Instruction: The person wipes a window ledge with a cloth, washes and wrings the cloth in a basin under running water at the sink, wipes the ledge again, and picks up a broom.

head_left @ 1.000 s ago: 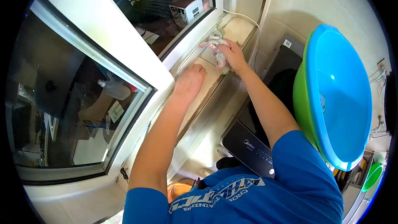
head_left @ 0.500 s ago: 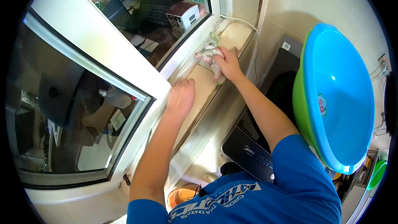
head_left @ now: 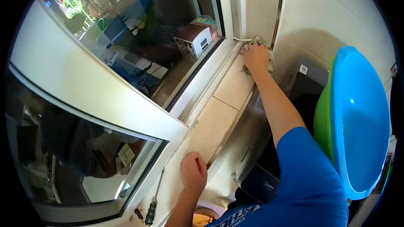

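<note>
My right hand [head_left: 256,57] is closed over a crumpled, light patterned cloth [head_left: 270,54] and presses it onto the far end of the tiled windowsill [head_left: 225,101]. Cloth folds stick out around the fingers. Nearer to me, my left hand [head_left: 194,172] is curled into a fist by the sill, and I see nothing in it. To its left, a screwdriver [head_left: 150,213] with a dark handle lies along the sill beside the window frame [head_left: 122,113].
A large blue and green basin [head_left: 364,122] stands on the right. Below the sill is a black Midea appliance [head_left: 261,183]. Behind the glass sits a box marked GIFT [head_left: 193,44]. A pale cable [head_left: 242,39] runs at the sill's far corner. An orange round container [head_left: 205,217] is low down.
My right hand has moved the cloth away from me to the sill's far corner. My left hand has drawn back toward me. The view has shifted, and the screwdriver now shows.
</note>
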The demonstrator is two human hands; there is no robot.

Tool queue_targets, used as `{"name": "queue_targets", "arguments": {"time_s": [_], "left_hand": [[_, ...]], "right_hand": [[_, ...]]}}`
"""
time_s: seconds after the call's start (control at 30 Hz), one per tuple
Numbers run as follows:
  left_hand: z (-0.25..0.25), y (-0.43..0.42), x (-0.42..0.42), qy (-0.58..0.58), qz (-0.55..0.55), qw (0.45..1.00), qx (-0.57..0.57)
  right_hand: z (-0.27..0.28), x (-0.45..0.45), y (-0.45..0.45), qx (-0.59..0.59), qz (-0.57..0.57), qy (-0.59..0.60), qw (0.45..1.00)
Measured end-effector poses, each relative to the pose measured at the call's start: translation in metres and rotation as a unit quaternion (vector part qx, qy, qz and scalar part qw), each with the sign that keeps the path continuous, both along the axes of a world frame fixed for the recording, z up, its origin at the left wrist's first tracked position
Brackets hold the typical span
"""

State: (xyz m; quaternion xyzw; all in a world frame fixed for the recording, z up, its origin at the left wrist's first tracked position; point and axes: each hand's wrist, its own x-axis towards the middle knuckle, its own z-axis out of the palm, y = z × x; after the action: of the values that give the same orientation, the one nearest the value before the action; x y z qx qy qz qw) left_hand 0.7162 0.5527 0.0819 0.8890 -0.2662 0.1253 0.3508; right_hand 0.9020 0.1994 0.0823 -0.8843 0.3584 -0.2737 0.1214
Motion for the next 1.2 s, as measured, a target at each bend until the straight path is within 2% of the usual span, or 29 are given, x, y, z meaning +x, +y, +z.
{"name": "queue_targets", "arguments": {"time_s": [0.07,0.13,0.17,0.23,0.3,0.37,0.43,0.47,0.53,0.6,0.63,0.67,0.7,0.73,0.77,0.8,0.87,0.93,0.97,1.13,1.17,1.2], "left_hand": [[0.000,-0.001,0.001,-0.038,-0.027,0.999,-0.008],[-0.007,0.002,0.002,-0.025,-0.031,0.999,-0.032],[-0.010,0.003,0.000,-0.013,-0.033,0.998,-0.053],[-0.010,0.004,-0.001,-0.008,-0.032,0.998,-0.058],[-0.010,0.003,0.000,-0.007,-0.030,0.998,-0.062],[-0.010,0.002,0.000,-0.031,-0.022,0.997,-0.072],[-0.005,0.000,-0.002,-0.012,-0.021,0.998,-0.060],[-0.005,-0.001,-0.001,-0.018,-0.019,0.998,-0.063],[-0.006,0.002,0.000,-0.017,-0.019,0.997,-0.075],[-0.006,0.002,0.001,-0.015,-0.015,0.997,-0.073],[-0.007,0.002,0.001,-0.007,-0.020,0.997,-0.073],[-0.005,0.003,0.000,0.001,-0.017,0.998,-0.063],[-0.005,0.003,0.001,0.007,-0.013,0.998,-0.060],[-0.005,0.003,0.002,-0.015,-0.018,0.998,-0.057],[-0.005,0.002,0.002,-0.039,-0.021,0.997,-0.056],[-0.005,0.002,0.001,-0.037,-0.016,0.998,-0.057],[-0.003,0.002,0.003,-0.044,-0.010,0.996,-0.074],[-0.004,0.005,0.002,-0.044,-0.002,0.996,-0.078],[-0.005,0.002,0.003,-0.050,0.003,0.995,-0.086],[-0.011,0.001,0.000,-0.048,0.002,0.996,-0.074],[-0.012,0.003,0.001,-0.049,0.016,0.997,-0.066],[-0.012,0.005,0.001,-0.042,0.007,0.997,-0.069]], "right_hand": [[-0.008,0.000,0.001,-0.031,-0.011,0.004,0.999],[-0.012,-0.002,-0.001,-0.049,0.090,-0.034,0.994],[-0.017,-0.006,0.001,-0.054,0.089,-0.028,0.994],[-0.024,-0.016,0.012,-0.104,0.178,-0.090,0.974],[-0.026,-0.043,0.042,-0.099,0.234,-0.111,0.961],[-0.009,-0.082,0.085,-0.076,0.323,-0.065,0.941],[-0.009,-0.112,0.122,-0.039,0.433,-0.133,0.891],[-0.008,-0.123,0.127,-0.034,0.433,-0.132,0.891],[0.000,-0.133,0.132,0.148,0.531,-0.118,0.826],[0.019,-0.131,0.115,0.393,0.395,-0.162,0.814],[0.007,-0.109,0.092,0.350,0.342,-0.227,0.842],[0.026,-0.102,0.071,0.410,0.324,-0.243,0.817],[0.036,-0.092,0.050,0.380,0.285,-0.221,0.852],[0.017,-0.068,0.012,0.190,0.289,-0.189,0.919],[0.016,-0.057,0.004,-0.010,0.285,-0.151,0.946],[0.004,-0.054,0.007,-0.010,0.291,-0.149,0.945],[-0.012,-0.054,0.038,-0.077,0.181,-0.022,0.980],[-0.016,-0.071,0.077,-0.077,0.270,-0.008,0.960],[-0.014,-0.090,0.100,-0.070,0.315,-0.046,0.945],[0.005,-0.161,0.173,0.026,0.533,-0.097,0.840],[0.008,-0.160,0.166,0.017,0.522,-0.109,0.846],[0.011,-0.158,0.159,0.133,0.474,-0.145,0.858]]}}
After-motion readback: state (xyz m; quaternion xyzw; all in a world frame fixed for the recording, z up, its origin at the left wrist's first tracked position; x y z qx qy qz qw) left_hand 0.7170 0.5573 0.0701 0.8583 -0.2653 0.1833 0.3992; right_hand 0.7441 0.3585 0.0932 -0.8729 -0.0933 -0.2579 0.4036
